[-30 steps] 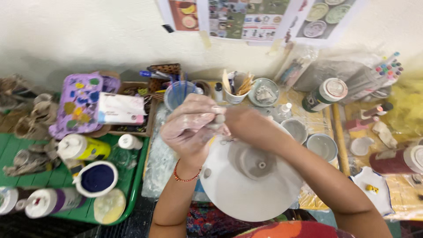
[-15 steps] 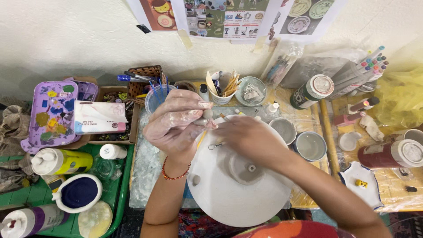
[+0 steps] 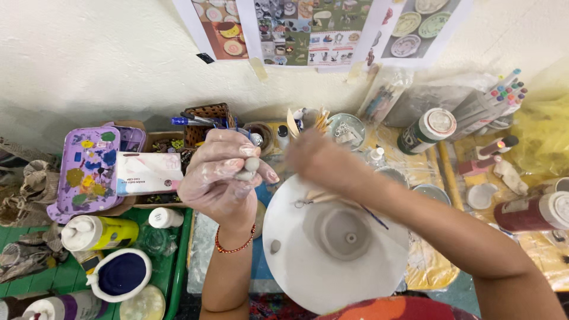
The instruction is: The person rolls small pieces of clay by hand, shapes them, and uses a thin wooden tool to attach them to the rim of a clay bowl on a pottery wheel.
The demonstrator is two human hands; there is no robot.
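1. Two hands work above a round white plate [image 3: 284,249] with a raised grey hub at its centre; the plate lies low in the view, close to the person.
2. Left hand [image 3: 222,178]: slip-smeared, raised above the plate's left edge, with a red bracelet [image 3: 234,246] at the wrist. Its fingertips are pressed together on a small grey clay lump [image 3: 249,168], pinched between thumb and forefingers.
3. Right hand [image 3: 320,160]: blurred, above the plate's upper rim, just right of the left hand. Whether its fingers are curled or spread cannot be told. A thin wire-ended tool [image 3: 314,198] lies just beneath it, across the plate's upper part; contact with the hand is unclear.
4. A small clay dab [image 3: 275,246] sits on the plate's left side.
5. Left of the hands: a purple paint palette [image 3: 89,172], a white tissue box [image 3: 148,173], a yellow bottle [image 3: 98,232] and a white bowl of dark blue paint [image 3: 121,274] on a green tray [image 3: 178,261].
6. Behind the hands: a cup of wooden sticks [image 3: 314,121] against the wall.
7. Right: a bundle of markers [image 3: 495,95] and a maroon bottle [image 3: 533,212].
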